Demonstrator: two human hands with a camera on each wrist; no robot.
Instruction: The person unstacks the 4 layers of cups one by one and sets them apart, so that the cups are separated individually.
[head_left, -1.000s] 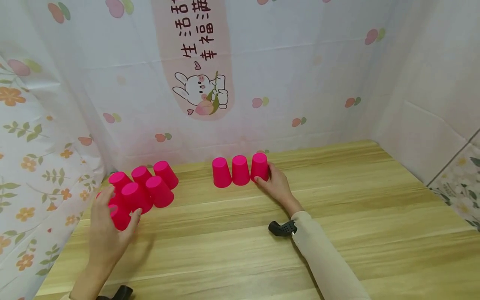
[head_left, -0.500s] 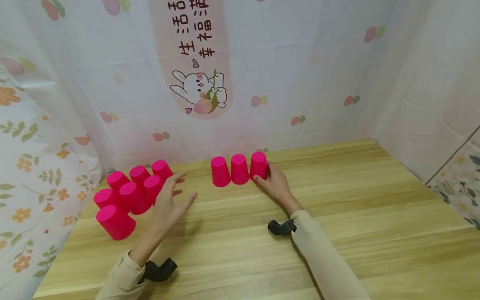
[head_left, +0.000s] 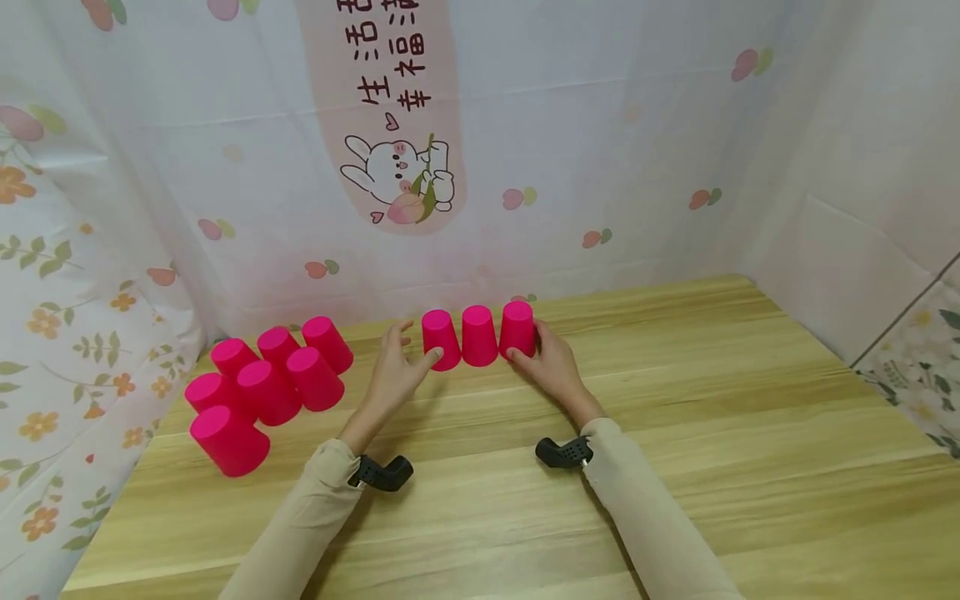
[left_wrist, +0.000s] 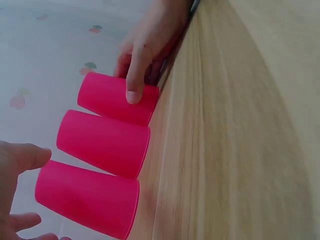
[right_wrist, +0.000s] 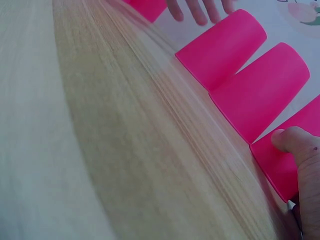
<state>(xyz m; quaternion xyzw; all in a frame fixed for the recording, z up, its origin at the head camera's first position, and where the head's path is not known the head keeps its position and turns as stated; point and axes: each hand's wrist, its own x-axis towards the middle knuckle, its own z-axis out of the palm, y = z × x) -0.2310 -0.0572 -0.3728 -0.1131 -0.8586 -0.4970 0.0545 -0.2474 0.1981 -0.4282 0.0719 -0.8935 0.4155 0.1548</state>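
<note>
Three bright pink cups stand upside down in a row at the back of the table: a left cup, a middle cup and a right cup. My right hand holds the right cup, its thumb on the near side and its fingers behind. Beside the left cup is my left hand, thumb and fingers spread. Its thumb overlaps that cup's edge in the head view, while the left wrist view has the thumb tip close by the cup's narrow end.
Several more pink cups stand upside down in a close group at the table's left. Behind the wooden table hangs a printed curtain. A black wrist mount sticks out from the left sleeve, another from the right.
My left hand has moved right, from the group of cups at the left to the left end of the row. My right hand has stayed on the right cup.
</note>
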